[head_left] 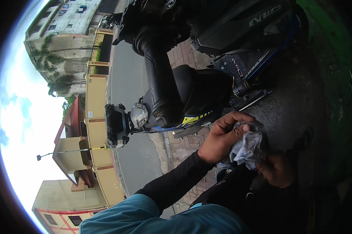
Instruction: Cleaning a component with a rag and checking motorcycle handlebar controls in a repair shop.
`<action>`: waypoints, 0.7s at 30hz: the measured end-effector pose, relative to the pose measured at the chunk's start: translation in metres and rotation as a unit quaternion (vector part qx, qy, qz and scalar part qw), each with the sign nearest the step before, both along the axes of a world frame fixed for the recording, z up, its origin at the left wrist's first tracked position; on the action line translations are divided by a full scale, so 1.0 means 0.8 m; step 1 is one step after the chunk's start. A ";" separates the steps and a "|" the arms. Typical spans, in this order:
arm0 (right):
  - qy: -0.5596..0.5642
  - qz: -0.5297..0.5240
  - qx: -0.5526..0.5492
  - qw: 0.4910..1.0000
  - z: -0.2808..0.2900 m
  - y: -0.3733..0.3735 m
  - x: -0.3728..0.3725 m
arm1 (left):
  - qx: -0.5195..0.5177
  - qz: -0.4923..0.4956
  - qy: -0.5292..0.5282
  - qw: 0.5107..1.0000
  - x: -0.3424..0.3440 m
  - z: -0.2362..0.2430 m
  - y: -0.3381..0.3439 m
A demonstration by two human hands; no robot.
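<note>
Beside the motorbike (207, 91), the left hand (219, 140) pinches crumpled cloth (247, 150); the right hand (279, 170) (shadowed, grip unclear) is at its edge.

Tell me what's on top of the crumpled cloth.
The left hand has its thumb on the crumpled cloth; the right hand is at its lower edge. Inner folds and the far side are covered: can't tell what's there.

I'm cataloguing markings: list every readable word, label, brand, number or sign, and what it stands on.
Gray lettering on the black panel: legible, but not copied here.
Pinkish marking on the dark footboard: too small to read.
Yellow decal: too blurred to read.
White sign on the yellowish wall: too small to read.
Cloth: no lettering visible.
</note>
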State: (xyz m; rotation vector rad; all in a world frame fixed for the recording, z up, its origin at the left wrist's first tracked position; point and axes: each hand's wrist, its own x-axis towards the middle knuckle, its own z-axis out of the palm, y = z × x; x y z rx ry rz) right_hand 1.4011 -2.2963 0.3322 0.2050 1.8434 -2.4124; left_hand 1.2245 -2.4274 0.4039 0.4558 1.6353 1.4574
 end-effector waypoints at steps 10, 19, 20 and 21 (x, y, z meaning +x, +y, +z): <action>0.025 -0.047 0.002 0.999 0.003 0.006 -0.064 | 0.092 0.004 -0.029 0.995 -0.035 -0.008 0.016; 0.015 -0.247 -0.095 0.964 0.031 -0.026 -0.087 | 0.011 -0.015 0.074 0.997 -0.047 -0.011 0.039; 0.026 -0.284 -0.095 0.954 0.026 -0.035 -0.089 | 0.018 0.006 0.110 0.994 -0.045 -0.012 0.042; 0.028 -0.284 -0.092 0.954 0.025 -0.038 -0.090 | 0.022 0.006 0.111 0.994 -0.045 -0.013 0.044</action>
